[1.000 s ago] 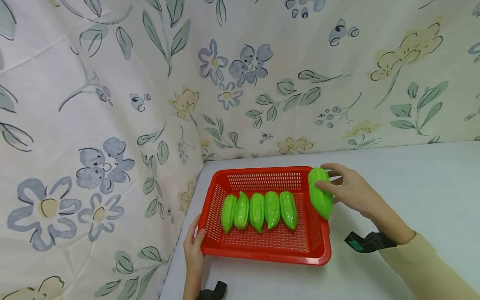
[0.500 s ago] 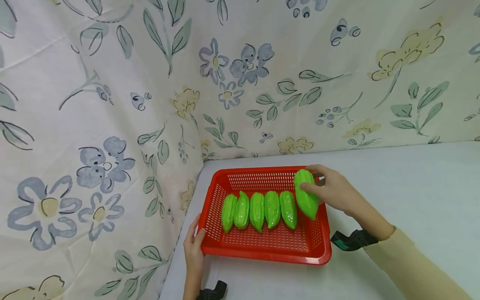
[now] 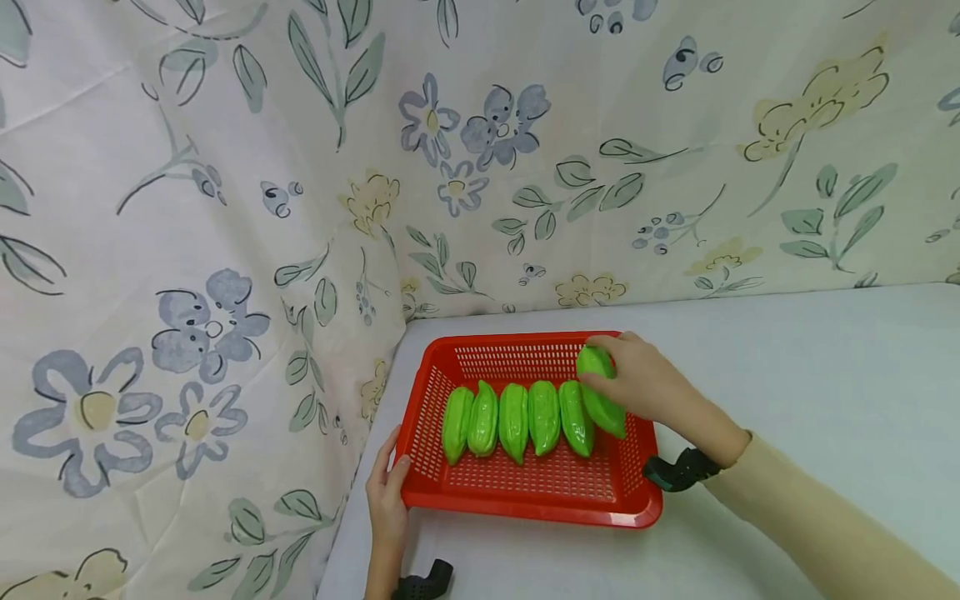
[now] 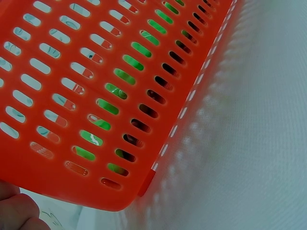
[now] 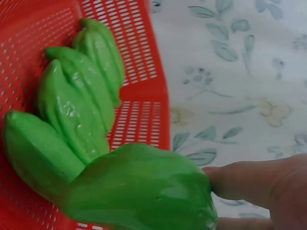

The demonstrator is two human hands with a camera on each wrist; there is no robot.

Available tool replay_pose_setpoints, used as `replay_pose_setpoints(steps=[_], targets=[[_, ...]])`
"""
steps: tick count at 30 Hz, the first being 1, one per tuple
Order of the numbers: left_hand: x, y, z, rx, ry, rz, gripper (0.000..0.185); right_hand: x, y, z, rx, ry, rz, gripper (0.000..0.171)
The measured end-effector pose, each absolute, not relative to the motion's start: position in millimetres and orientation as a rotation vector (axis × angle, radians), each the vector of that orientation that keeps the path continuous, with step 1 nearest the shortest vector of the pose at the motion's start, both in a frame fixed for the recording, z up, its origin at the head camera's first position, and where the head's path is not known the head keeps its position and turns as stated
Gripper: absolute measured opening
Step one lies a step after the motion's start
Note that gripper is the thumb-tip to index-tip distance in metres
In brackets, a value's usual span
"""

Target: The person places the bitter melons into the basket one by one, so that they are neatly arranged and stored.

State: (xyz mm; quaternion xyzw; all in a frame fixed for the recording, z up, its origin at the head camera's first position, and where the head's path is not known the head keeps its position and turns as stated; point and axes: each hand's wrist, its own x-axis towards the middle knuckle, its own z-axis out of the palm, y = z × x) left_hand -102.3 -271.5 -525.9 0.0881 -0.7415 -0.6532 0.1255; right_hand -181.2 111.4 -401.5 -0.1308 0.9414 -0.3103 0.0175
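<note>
My right hand pinches a glossy, ribbed green star fruit by its far end, over the right side of the red plastic basket. In the right wrist view the held star fruit overlaps its neighbour; whether it touches the basket floor cannot be told. Several like star fruits lie side by side in a row inside. My left hand grips the basket's left rim near the front corner, thumb on top. Through the slotted wall in the left wrist view, green shows.
The basket stands on a white-covered table, which extends to the right. A floral-patterned cloth hangs behind and along the left. Each wrist bears a black camera mount.
My right hand has carried the star fruit leftward from the basket's right rim to beside the row and lowered it. The left hand and basket have stayed put.
</note>
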Motion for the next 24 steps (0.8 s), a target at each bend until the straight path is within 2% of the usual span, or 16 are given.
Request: replay_pose_setpoints(steps=[7, 20, 24], targets=[[-102.2, -271.8, -525.9, 0.272, -2.161, -1.904, 0.05, -192.0, 92.7, -410.4, -0.448, 2.895, -0.672, 0.056], [-101.3, -272.2, -524.6, 0.274, -2.2, -1.821, 0.049, -194.7, 70.3, -423.6, -0.324, 2.859, -0.418, 0.035], [-101.9, -272.2, -524.7, 0.261, -2.202, -1.833, 0.049, -194.7, 67.8, -426.1, -0.319, 2.856, -0.384, 0.034]])
